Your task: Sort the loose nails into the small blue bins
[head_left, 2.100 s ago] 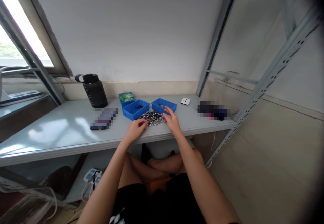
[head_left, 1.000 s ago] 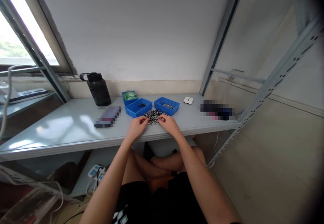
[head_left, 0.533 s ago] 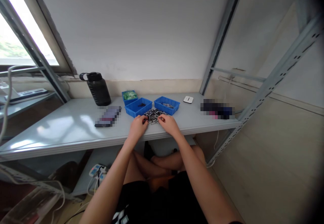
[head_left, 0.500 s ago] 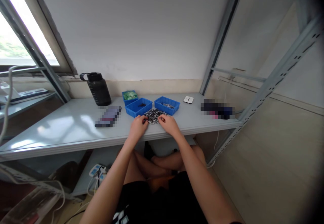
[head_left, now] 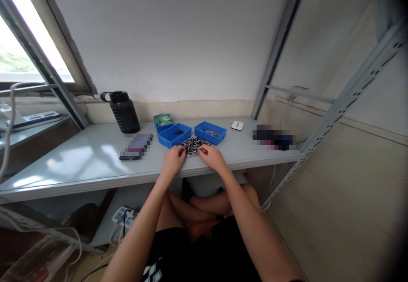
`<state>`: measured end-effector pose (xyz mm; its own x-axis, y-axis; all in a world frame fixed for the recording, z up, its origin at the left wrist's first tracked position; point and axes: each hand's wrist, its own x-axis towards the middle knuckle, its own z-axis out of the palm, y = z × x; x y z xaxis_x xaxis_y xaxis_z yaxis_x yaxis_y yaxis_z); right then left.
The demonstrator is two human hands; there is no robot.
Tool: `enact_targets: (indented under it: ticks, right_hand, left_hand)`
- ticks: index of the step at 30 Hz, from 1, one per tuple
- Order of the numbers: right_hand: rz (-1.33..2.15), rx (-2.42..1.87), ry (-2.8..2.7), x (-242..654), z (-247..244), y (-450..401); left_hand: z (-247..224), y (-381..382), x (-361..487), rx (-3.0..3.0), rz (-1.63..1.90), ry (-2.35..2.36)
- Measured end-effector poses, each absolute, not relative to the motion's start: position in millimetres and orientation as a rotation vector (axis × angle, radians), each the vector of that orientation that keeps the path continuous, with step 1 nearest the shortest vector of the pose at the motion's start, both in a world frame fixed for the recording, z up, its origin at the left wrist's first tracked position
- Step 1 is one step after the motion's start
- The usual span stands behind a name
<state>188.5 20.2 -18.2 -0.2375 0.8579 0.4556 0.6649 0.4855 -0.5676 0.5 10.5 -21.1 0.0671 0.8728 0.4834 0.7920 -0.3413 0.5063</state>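
Observation:
A heap of small black and silver screw-like pieces lies on the shelf top between my hands. My left hand is at the heap's left edge, fingers curled and pinched together; what they hold, if anything, is too small to make out. At the right edge, my right hand has thumb and finger pressed together, also over something I cannot make out. Just behind the heap stand two blue bins: the left bin has a few dark pieces in it, the right bin a layer of silver ones.
A smaller blue box with green-white contents stands behind the left bin. Farther left are a dark bottle and a blurred flat object. To the right lie a white square item and a blurred dark object. Metal posts flank the shelf.
My right hand has shifted very slightly left along the heap's edge. My left fingers have moved a little. The bins and the other objects stay where they were.

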Motion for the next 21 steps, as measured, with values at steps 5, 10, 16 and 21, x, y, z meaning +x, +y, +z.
enact_targets:
  ticks: [5, 10, 16, 21]
  right_hand:
    - [0.506, -1.082, -2.066, 190.5, -14.4, 13.4]
    - [0.53, -0.993, -2.167, 192.2, -9.3, 8.6]
    - [0.439, -0.983, -2.231, 191.3, -9.2, 9.9]
    - [0.377, -0.941, -2.278, 191.1, -9.6, 11.8]
  left_hand:
    - [-21.0, 9.8, 0.4, 2.171, 1.184, 1.705]
    - [-18.7, 7.0, 0.6, 2.1, 1.236, 1.658]
    - [-14.9, 2.6, 1.1, 2.096, 1.268, 1.589]
    - [-13.2, 1.4, 1.6, 2.112, 1.315, 1.475]
